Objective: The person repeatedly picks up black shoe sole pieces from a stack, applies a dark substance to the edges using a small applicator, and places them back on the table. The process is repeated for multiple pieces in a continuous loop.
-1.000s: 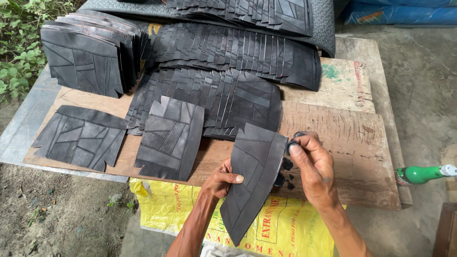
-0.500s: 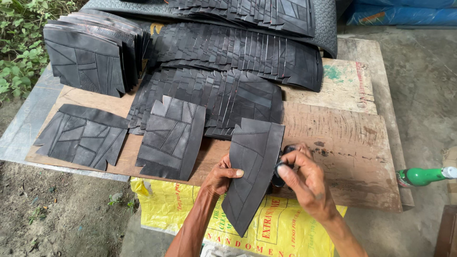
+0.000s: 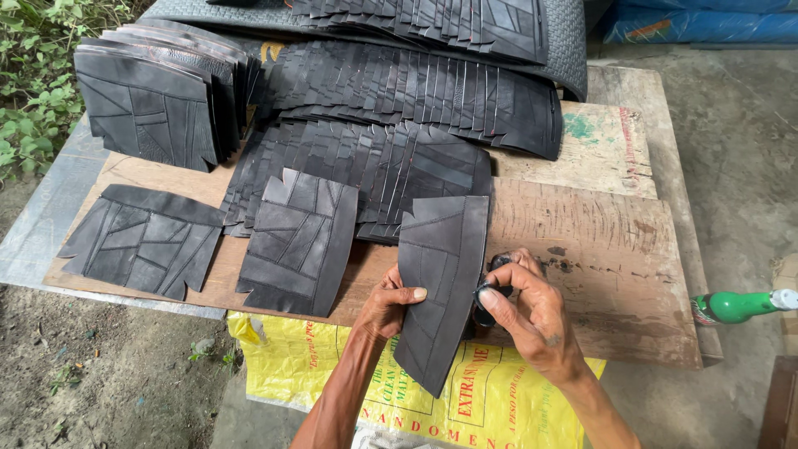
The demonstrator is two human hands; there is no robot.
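Low centre of the frame: left hand (image 3: 387, 304) pinches with thumb on top; right hand (image 3: 532, 314) curls its fingers closed, both forearms rising from the bottom edge.

A black, curved, tapering piece of cut rubber with grooved tread lines (image 3: 440, 287) stands tilted on its long axis between the two hands, broad notched end up and away, narrow point down toward the person. A small dark tool with black handles (image 3: 489, 295), mostly hidden, sits at its right edge, under the right hand's fingers.
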